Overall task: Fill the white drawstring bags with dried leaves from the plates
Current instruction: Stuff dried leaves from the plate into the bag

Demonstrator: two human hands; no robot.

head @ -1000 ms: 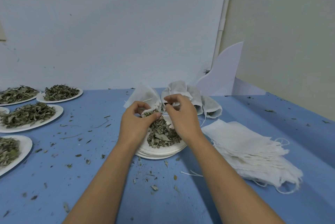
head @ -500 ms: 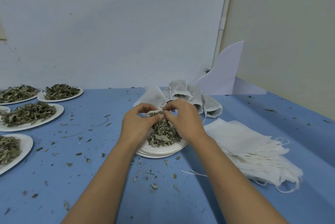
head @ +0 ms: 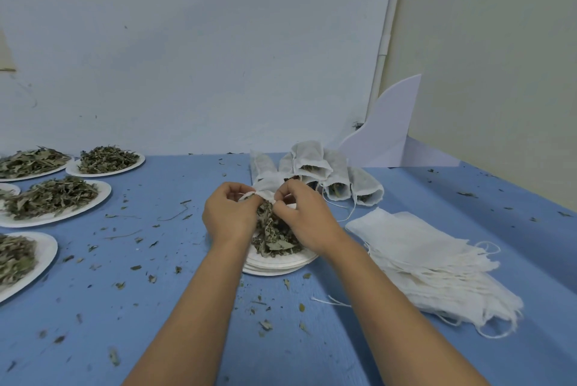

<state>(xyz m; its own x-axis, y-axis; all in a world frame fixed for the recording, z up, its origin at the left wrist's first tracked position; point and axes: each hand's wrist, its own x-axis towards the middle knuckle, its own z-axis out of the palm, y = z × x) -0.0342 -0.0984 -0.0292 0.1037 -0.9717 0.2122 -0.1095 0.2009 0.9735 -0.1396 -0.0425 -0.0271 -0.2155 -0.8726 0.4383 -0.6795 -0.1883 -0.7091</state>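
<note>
Both hands meet over a stack of white plates (head: 278, 265) heaped with dried leaves (head: 274, 237). My left hand (head: 229, 214) and my right hand (head: 304, 215) pinch the mouth of one white drawstring bag (head: 265, 181), which tilts away from me with its mouth just above the leaf pile. Leaves show at the bag's mouth between my fingers. Behind it lie several filled bags (head: 321, 171) on their sides with leaves visible in their openings. A thick stack of flat empty bags (head: 434, 260) lies to the right.
Several more white plates of leaves (head: 51, 198) stand along the left of the blue table (head: 156, 307), which is strewn with leaf crumbs. A white curved board (head: 387, 126) leans in the back corner by the wall.
The bag has swung from leaning left to tilting away from me, and my fingers have closed tighter together on its mouth over the plate.
</note>
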